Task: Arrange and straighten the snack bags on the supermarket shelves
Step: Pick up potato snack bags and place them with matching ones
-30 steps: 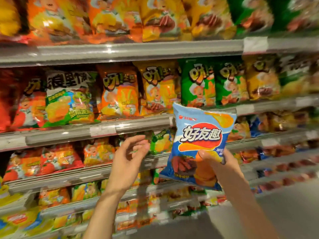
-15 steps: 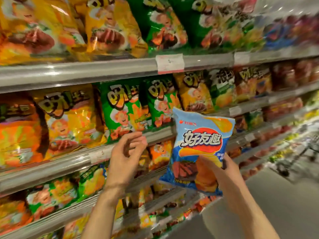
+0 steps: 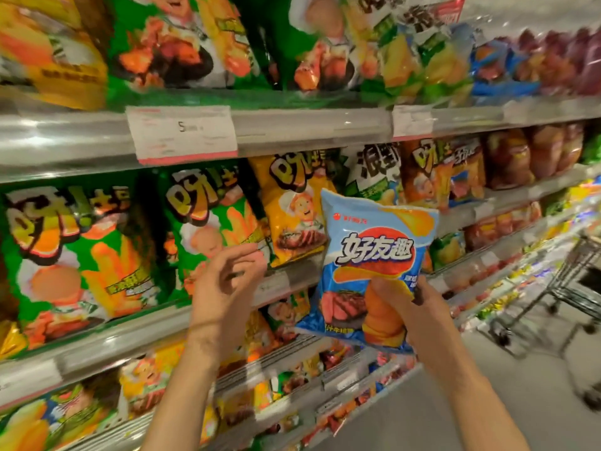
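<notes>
The right hand [image 3: 419, 307] grips a blue snack bag [image 3: 370, 268] by its lower right part, thumb across the front, and holds it upright in the air in front of the shelves [image 3: 312, 122], apart from them. The left hand [image 3: 224, 281] is raised just left of the bag with its fingers loosely curled and holds nothing; it touches neither the bag nor the shelf edge. Behind the hands, green snack bags [image 3: 81, 252] and a yellow snack bag [image 3: 292, 219] stand along the front edge of the middle shelf. A white price tag [image 3: 182, 135] hangs on the edge of the shelf above. A shopping cart [image 3: 572, 288] stands on the floor at the right.
</notes>
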